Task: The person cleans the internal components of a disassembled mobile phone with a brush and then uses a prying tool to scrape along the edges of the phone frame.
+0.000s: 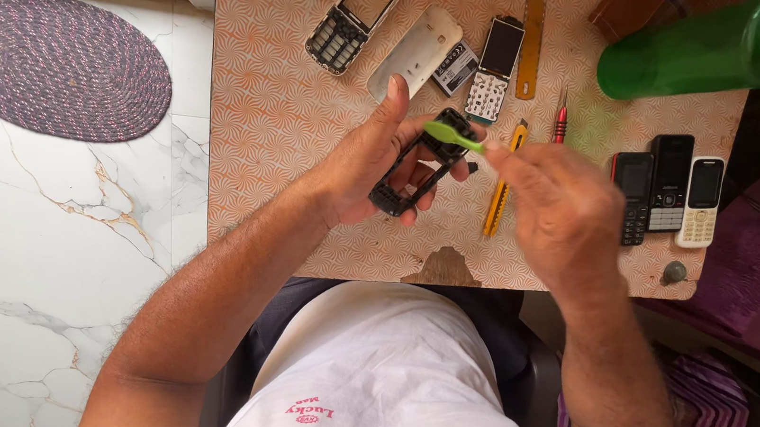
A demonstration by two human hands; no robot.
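My left hand (369, 160) holds a black phone frame (424, 163) above the patterned table (267, 115), fingers wrapped around its lower half. My right hand (557, 210) pinches a light green plastic pry tool (454, 135), whose tip rests against the upper edge of the frame. Both hands hover over the table's near middle.
On the table lie a phone front housing with keypad (353, 18), a white back cover (415, 53), a battery (457, 68), a circuit board with screen (494, 69), a yellow utility knife (499, 194), a red screwdriver (560, 120), three phones (667, 187) and a green bottle (704, 50). An oval rug (54, 62) lies on the floor.
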